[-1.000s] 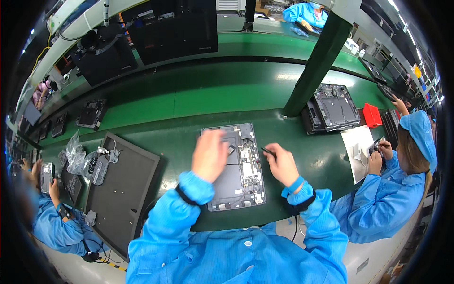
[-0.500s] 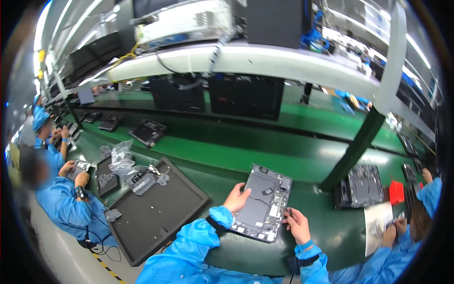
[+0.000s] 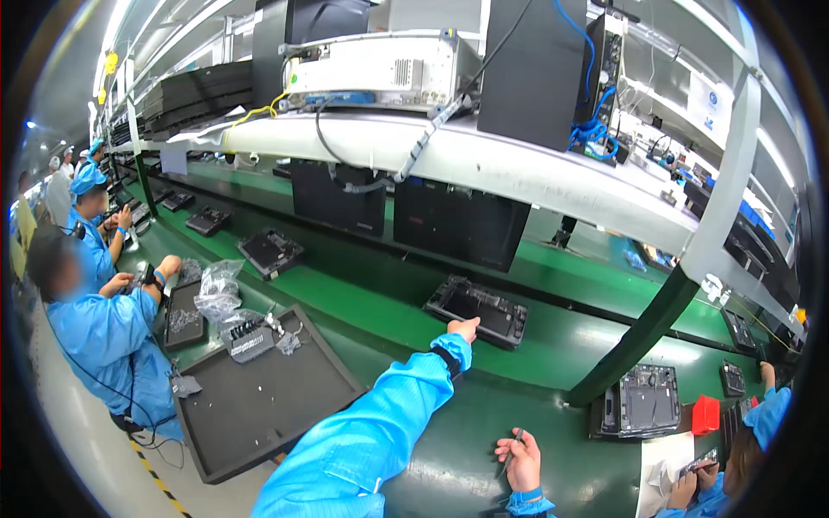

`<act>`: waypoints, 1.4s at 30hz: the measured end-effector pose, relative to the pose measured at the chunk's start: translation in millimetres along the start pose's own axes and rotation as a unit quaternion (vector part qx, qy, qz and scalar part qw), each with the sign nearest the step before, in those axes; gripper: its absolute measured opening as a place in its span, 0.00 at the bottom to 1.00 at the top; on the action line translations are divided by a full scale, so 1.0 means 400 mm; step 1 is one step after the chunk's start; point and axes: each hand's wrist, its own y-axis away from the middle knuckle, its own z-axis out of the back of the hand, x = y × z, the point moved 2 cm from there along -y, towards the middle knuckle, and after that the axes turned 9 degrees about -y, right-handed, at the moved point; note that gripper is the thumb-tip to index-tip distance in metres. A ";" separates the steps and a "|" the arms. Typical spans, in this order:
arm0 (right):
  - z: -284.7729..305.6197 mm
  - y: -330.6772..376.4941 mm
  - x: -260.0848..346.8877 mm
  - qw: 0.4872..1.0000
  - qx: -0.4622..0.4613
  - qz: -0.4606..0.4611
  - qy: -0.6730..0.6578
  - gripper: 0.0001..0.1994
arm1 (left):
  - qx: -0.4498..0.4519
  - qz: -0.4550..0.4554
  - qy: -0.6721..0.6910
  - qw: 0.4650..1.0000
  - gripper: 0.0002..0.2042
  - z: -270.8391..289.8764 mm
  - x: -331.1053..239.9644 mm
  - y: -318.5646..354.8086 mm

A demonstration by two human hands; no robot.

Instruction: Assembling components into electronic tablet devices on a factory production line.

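Observation:
An opened tablet (image 3: 480, 304), its dark case showing inner parts, lies on the green conveyor belt ahead of me. My left hand (image 3: 464, 329) reaches out to its near edge, fingers curled closed against it. Whether the thumb pinches the edge is hard to make out. Lower down, over the green bench (image 3: 432, 432), my right hand (image 3: 522, 464) has its fingers closed round a thin dark tool (image 3: 516, 439) whose kind I cannot make out.
A large dark tray (image 3: 268, 414) with clear plastic bags (image 3: 220, 289) behind it sits left. Stacked opened tablets (image 3: 643, 397), a green post (image 3: 635, 341) and a red box (image 3: 705, 415) stand right. Co-workers in blue sit both sides; a shelf (image 3: 432, 155) spans above.
The opened tablet went from the bench before me forward onto the belt, with my left hand following. My right hand came away from its side and moved nearer me. My view shifted slightly.

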 end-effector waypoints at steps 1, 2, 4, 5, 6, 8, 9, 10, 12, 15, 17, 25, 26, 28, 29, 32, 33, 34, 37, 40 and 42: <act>-0.007 -0.003 -0.003 1.000 0.021 0.006 -0.003 0.15 | 0.023 -0.016 -0.012 1.000 0.23 0.005 0.016 0.006; -0.012 -0.007 -0.002 1.000 0.023 0.010 0.015 0.16 | 0.043 -0.030 -0.024 0.998 0.25 0.022 0.028 0.019; 0.013 0.002 0.007 0.999 0.006 0.027 0.041 0.16 | 0.145 -0.058 -0.048 0.987 0.25 0.041 -0.054 0.305; -0.001 0.003 0.013 0.999 0.009 0.024 0.048 0.16 | 0.198 -0.135 -0.072 0.968 0.23 0.097 -0.044 0.369; -0.015 0.000 0.017 0.998 0.011 0.021 0.053 0.16 | 0.250 -0.211 -0.098 0.940 0.20 0.153 -0.035 0.429; -0.002 -0.006 0.016 0.999 0.011 0.018 0.044 0.17 | 0.215 -0.302 -0.278 0.886 0.13 0.282 -0.072 0.617; -0.005 -0.004 0.021 0.999 0.003 0.014 0.046 0.17 | 0.146 -0.347 -0.361 0.853 0.12 0.348 -0.081 0.682; -0.012 0.000 0.028 0.999 -0.003 0.011 0.048 0.17 | 0.075 -0.388 -0.439 0.807 0.11 0.414 -0.086 0.731; -0.020 0.002 0.034 0.998 0.000 0.007 0.058 0.17 | -0.060 -0.422 -0.518 0.741 0.14 0.545 -0.072 0.797; -0.021 0.000 0.024 0.998 0.007 0.001 0.067 0.17 | -0.230 -0.272 -0.660 0.661 0.19 0.682 -0.013 0.866; -0.020 0.000 0.022 0.996 0.011 0.014 0.086 0.17 | -0.266 -0.242 -0.656 0.663 0.17 0.749 0.036 0.840; -0.017 0.015 0.019 0.997 0.011 0.026 0.065 0.17 | -0.262 -0.348 -0.556 0.708 0.13 0.718 0.022 0.684; -0.016 0.019 0.017 0.998 0.004 0.018 0.058 0.17 | -0.262 -0.350 -0.553 0.709 0.13 0.725 0.023 0.671; -0.012 0.013 0.020 0.998 0.005 0.017 0.056 0.17 | -0.244 -0.351 -0.535 0.729 0.14 0.743 0.030 0.643; -0.014 0.013 0.019 0.998 0.009 0.018 0.062 0.17 | -0.247 -0.357 -0.527 0.731 0.15 0.748 0.028 0.637; -0.016 0.013 0.019 0.997 0.016 0.015 0.075 0.17 | -0.275 -0.353 -0.529 0.721 0.16 0.731 0.009 0.608; -0.014 0.011 0.022 0.997 0.015 0.020 0.076 0.17 | -0.289 -0.358 -0.529 0.713 0.16 0.712 -0.005 0.610; -0.013 0.010 0.024 0.997 0.014 0.026 0.078 0.17 | -0.295 -0.382 -0.523 0.703 0.17 0.686 -0.014 0.623; -0.002 0.007 0.025 0.996 0.015 0.027 0.086 0.17 | -0.254 -0.477 -0.474 0.695 0.14 0.578 -0.040 0.664; -0.007 0.002 0.021 0.996 0.021 0.024 0.087 0.17 | -0.042 -0.443 -0.363 0.819 0.06 0.476 -0.011 0.697; 0.004 -0.001 0.014 0.996 0.017 0.033 0.084 0.18 | 0.026 -0.393 -0.331 0.858 0.05 0.441 -0.004 0.763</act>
